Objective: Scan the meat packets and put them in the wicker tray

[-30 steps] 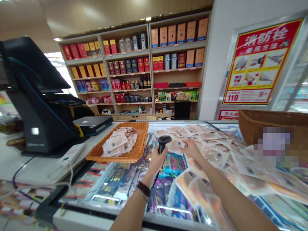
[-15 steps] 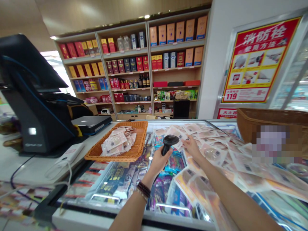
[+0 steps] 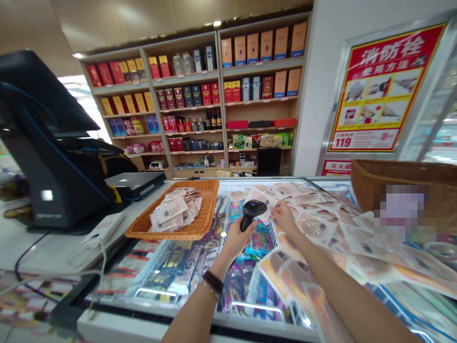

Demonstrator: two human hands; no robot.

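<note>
My left hand point(image 3: 238, 238), with a dark bead bracelet at the wrist, is wrapped round the handle of a black barcode scanner point(image 3: 254, 208). The scanner's head points right, and a small blue light shows on its top. My right hand point(image 3: 284, 216) pinches the edge of a clear plastic packet point(image 3: 263, 197) just beyond the scanner head. Many similar flat packets point(image 3: 316, 226) are spread over the glass top around and to the right of my right hand. More packets point(image 3: 174, 208) lie piled in an orange wicker basket point(image 3: 203, 224) on the left.
Under the glass of the freezer counter point(image 3: 150, 305) lie colourful wrapped goods. A black checkout terminal point(image 3: 46, 157) and a white device with a cable point(image 3: 103, 228) stand left. At right sits a brown basket point(image 3: 367, 186), partly blurred out. Shelves point(image 3: 193, 109) of boxes line the back wall.
A blue light now shows on top of the scanner, which was dark before. Both hands stay almost in the same place.
</note>
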